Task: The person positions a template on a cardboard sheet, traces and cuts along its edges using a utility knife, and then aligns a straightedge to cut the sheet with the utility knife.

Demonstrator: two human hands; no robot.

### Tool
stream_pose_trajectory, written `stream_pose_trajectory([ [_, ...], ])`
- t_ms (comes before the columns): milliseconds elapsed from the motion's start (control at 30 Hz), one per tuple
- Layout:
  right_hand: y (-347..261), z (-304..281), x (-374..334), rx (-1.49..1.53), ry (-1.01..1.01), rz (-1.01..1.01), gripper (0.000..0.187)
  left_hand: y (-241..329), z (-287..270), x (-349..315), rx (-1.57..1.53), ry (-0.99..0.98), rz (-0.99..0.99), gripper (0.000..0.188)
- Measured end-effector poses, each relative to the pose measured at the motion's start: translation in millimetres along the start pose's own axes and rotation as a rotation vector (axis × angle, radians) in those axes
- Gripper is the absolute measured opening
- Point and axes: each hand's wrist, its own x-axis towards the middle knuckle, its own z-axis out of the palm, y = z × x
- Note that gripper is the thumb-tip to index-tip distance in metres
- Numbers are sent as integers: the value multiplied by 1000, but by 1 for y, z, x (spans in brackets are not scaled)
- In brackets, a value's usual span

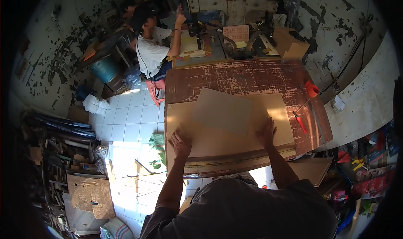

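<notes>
A large brown cardboard sheet (210,144) lies on the worn reddish-brown table in front of me. On top of it rests a smaller grey-brown board (224,111), turned at an angle. My left hand (181,145) is at the sheet's left edge, its fingers bent and closed on that edge. Toward the sheet's right side, my right hand (266,132) lies with its fingers stretched out, pressing on the surface and holding nothing. A long narrow strip (228,160) runs along the near side of the sheet, below both hands.
Red-handled pliers (299,122) and a red tape roll (311,89) lie at the table's right. A person (154,50) sits at the far-left workbench on a pink stool (156,90). An open cardboard box (290,43) stands at the back right. Scrap material crowds the left floor.
</notes>
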Motion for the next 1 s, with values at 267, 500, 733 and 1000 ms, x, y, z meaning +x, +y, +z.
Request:
stream_pose_trajectory([
  [267, 9, 5, 8, -77, -27, -56, 63, -21, 19, -7, 324, 32, 170, 68],
  [500, -2, 0, 3, -94, -108, -36, 60, -25, 14, -9, 383, -67, 125, 68],
  [733, 36, 20, 18, -97, -63, -19, 67, -8, 9, -7, 307, -115, 122, 74],
  [1000, -1, 4, 9, -127, -167, -7, 85, -30, 19, -8, 325, -12, 118, 73],
])
